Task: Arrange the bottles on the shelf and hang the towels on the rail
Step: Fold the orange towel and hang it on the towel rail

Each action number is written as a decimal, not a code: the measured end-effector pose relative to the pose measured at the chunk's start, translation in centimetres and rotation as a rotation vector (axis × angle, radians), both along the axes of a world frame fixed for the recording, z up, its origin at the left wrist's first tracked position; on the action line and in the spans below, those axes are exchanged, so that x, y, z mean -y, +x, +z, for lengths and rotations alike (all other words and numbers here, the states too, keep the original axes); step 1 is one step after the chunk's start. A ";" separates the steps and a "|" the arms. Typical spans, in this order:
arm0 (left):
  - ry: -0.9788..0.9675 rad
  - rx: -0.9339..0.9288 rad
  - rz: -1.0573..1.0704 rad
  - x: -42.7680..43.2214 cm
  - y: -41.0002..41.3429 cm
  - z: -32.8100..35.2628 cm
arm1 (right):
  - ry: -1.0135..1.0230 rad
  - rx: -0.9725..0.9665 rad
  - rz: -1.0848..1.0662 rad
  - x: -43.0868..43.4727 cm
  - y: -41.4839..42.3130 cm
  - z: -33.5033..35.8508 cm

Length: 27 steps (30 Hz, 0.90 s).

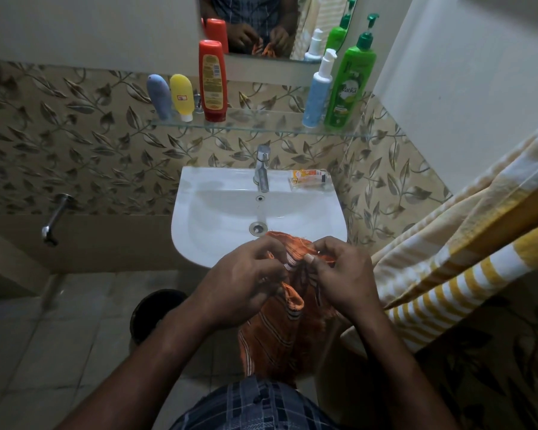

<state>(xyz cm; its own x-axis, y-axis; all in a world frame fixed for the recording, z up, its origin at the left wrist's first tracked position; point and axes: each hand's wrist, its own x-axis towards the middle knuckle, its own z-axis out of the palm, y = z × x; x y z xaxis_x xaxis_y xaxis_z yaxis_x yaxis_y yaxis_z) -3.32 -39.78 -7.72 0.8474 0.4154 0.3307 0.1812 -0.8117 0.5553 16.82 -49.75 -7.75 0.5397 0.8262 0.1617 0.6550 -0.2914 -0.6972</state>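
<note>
Left hand point(246, 283) and right hand point(343, 282) each pinch the top edge of an orange striped towel point(277, 342), which hangs below them; five bottles point(212, 82) stand on the glass shelf point(261, 125) beyond the hands.

Left hand point(243, 283) and right hand point(342, 274) bare, forearms bare up to the near frame edge. Short thumbnail visible on the right hand. Near bottom centre: checked garment point(261, 405), dark blue-grey with paler crossing lines. Same check shows in the far mirror point(295, 13).
</note>
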 end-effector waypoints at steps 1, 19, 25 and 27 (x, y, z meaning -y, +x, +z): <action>-0.015 0.000 -0.009 0.0 0.0 0.0 | -0.007 -0.001 0.004 -0.1 -0.1 0.0; -0.339 0.167 0.268 -0.7 -0.1 -0.9 | -0.089 -0.360 0.358 0.4 0.0 -0.2; -0.310 0.140 0.241 -0.7 0.0 -0.9 | -0.093 -0.409 0.274 0.2 -0.2 -0.6; -0.328 0.138 0.200 -0.9 0.0 -0.8 | -0.049 -0.557 0.227 0.2 -0.5 -0.8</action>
<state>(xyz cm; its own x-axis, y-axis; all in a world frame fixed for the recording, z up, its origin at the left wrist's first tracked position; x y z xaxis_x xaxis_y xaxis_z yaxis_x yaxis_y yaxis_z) -3.35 -38.89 -8.57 0.6957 0.6702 0.2585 0.2231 -0.5437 0.8091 16.32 -49.90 -8.59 0.3412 0.9301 -0.1358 0.2444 -0.2273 -0.9427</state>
